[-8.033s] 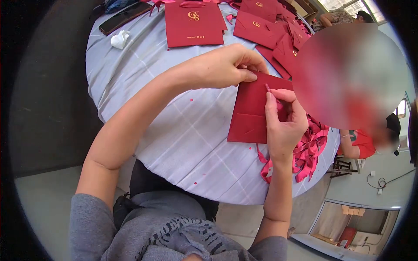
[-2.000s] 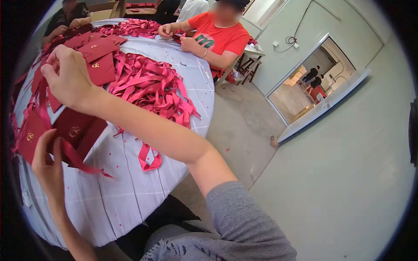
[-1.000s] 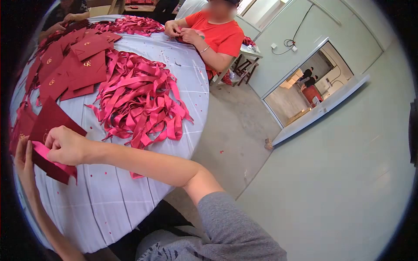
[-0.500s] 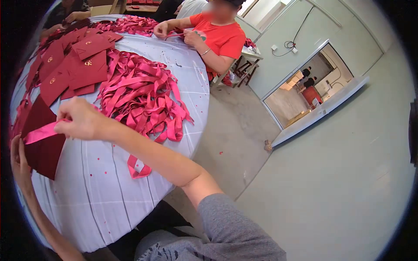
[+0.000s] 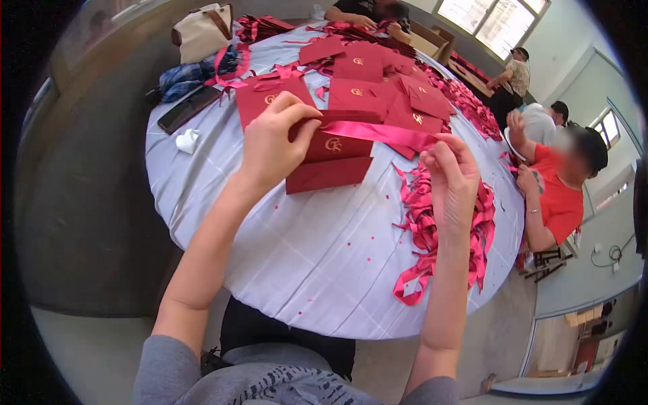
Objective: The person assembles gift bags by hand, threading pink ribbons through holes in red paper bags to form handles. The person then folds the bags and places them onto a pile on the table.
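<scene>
A pink satin ribbon (image 5: 381, 131) is stretched nearly level between my two hands, above the round table. My left hand (image 5: 277, 142) pinches its left end between thumb and fingers. At the other end, my right hand (image 5: 451, 169) grips the ribbon with bent fingers. Just below the ribbon, a dark red paper bag or envelope (image 5: 329, 177) stands folded on the cloth, a gold monogram on its upper part, which the ribbon partly covers. Beneath my right wrist spreads a heap of loose pink ribbons (image 5: 422, 226).
Dark red folders with gold monograms (image 5: 358, 94) pile up mid-table on the white cloth (image 5: 304, 250). To the left lie a phone (image 5: 189, 109), a crumpled tissue (image 5: 187, 140), a folded umbrella (image 5: 196, 75) and a cream bag (image 5: 202, 34). A co-worker in red (image 5: 557, 196) sits at right.
The view has swung left, bringing the table to the middle. My hands have moved apart, and the ribbon is now drawn out straight between them.
</scene>
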`<state>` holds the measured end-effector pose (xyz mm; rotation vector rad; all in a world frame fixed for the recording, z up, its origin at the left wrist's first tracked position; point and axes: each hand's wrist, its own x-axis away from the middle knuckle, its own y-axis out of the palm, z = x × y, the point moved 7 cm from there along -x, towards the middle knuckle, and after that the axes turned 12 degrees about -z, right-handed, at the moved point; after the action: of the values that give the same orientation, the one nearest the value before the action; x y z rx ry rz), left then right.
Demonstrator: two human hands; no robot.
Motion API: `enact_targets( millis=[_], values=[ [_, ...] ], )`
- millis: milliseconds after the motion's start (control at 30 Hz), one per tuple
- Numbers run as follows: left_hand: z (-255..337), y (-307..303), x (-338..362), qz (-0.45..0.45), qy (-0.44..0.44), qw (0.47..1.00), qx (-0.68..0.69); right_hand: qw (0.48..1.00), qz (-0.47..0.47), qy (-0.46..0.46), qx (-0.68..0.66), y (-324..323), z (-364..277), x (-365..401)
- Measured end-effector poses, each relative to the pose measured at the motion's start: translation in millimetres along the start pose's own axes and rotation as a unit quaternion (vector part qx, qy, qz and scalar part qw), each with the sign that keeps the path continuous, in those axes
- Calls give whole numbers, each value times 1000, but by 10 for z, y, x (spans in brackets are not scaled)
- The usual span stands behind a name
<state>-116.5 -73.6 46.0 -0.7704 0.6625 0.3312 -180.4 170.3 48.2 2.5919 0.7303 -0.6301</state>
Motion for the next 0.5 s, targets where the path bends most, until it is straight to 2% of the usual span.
enact_targets(
  millis=[33,100,200,300,367,433,500],
  values=[
    [26,-1,47,-1,-2,1000,1,1000,-8,-5,0,20,1,49],
    [66,-17,32,-13,-2,1000,9,991,-61,-22,-120,115,-27,47],
    [111,-14,11,-45,3,999,-4,990,-66,-41,-119,226,-78,81],
    [205,-7,-25,-83,0,994,-78,968,-180,-11,-174,536,-78,122],
    [264,4,-70,-90,28,989,-113,964,-228,46,-132,591,47,159],
    [365,12,-131,-100,55,983,-147,958,-221,182,32,616,197,186],
    [498,118,-205,-167,67,932,-315,954,-205,208,60,630,337,198]
  ],
)
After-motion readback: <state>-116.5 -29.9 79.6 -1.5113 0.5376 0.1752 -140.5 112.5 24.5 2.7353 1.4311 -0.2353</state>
